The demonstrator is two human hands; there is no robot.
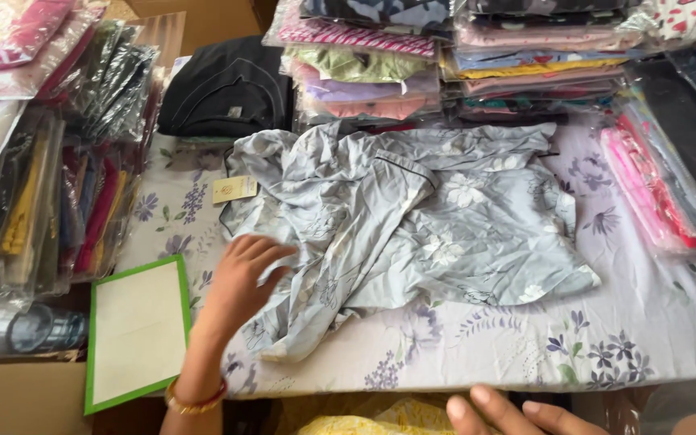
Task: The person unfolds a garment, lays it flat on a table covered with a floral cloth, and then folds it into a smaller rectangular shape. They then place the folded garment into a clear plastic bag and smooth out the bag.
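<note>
One crumpled pale-blue floral satin garment mid-table on lilac flowered cloth, left hand flat on its near-left edge, fingers loose, not gripping, right hand open at near table edge, one green-framed white board left, two far stacks of bagged clothes, bare cloth near right.

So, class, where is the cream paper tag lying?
In the head view, the cream paper tag lies left of centre at the grey floral garment's left edge, above the left hand.
</note>
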